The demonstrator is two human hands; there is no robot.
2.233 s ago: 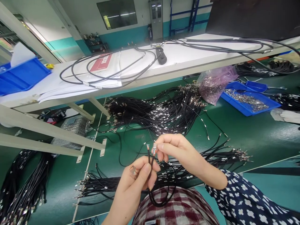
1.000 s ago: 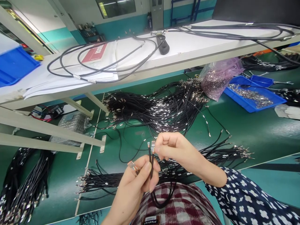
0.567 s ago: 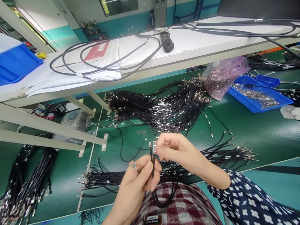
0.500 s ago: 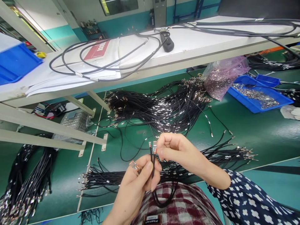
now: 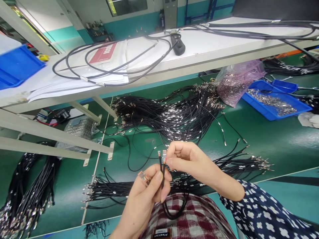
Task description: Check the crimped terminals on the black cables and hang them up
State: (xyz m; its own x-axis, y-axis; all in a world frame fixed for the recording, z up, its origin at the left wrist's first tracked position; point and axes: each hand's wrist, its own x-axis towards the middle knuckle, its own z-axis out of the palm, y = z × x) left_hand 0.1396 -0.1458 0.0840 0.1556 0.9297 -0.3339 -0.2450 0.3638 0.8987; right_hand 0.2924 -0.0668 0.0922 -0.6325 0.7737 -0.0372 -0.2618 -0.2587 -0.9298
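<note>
My left hand [image 5: 151, 186] pinches a short black cable [image 5: 174, 217] near its two ends, which point up side by side while the rest loops down over the checked apron. A clear connector [image 5: 143, 176] with coloured wires sticks out at the left of its fingers. My right hand [image 5: 183, 156] has thumb and forefinger closed at a small clear connector [image 5: 164, 153] on the right-hand cable end. The other cable end [image 5: 159, 153] shows bare coloured wire tips. Behind and below the hands a bundle of black cables [image 5: 112, 187] lies across the green table.
A big heap of thin black cables [image 5: 174, 116] lies beyond my hands. At the right are a pink bag [image 5: 236, 79] and a blue tray [image 5: 271, 114] of metal parts. A white shelf [image 5: 199, 49] with looped cables crosses above; more cables [image 5: 37, 186] lie left.
</note>
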